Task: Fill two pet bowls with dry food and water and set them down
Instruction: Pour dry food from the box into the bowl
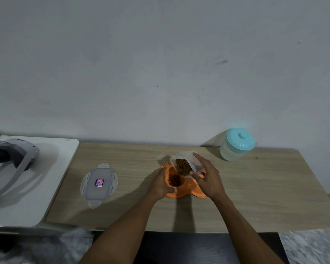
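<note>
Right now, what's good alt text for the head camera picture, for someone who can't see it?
A person's right hand tips a clear container of dry food over an orange double bowl that the left hand holds on a wooden table. A clip-on lid lies to the left; a teal-lidded jar stands back right.

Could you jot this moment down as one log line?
pouring dry food | right hand tilts clear container | left hand holds orange double bowl | lid: off, aside

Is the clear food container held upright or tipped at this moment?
Tipped. The right hand holds the clear container with its open mouth slanted down over the orange bowl; kibble lies in the bowl.
</note>
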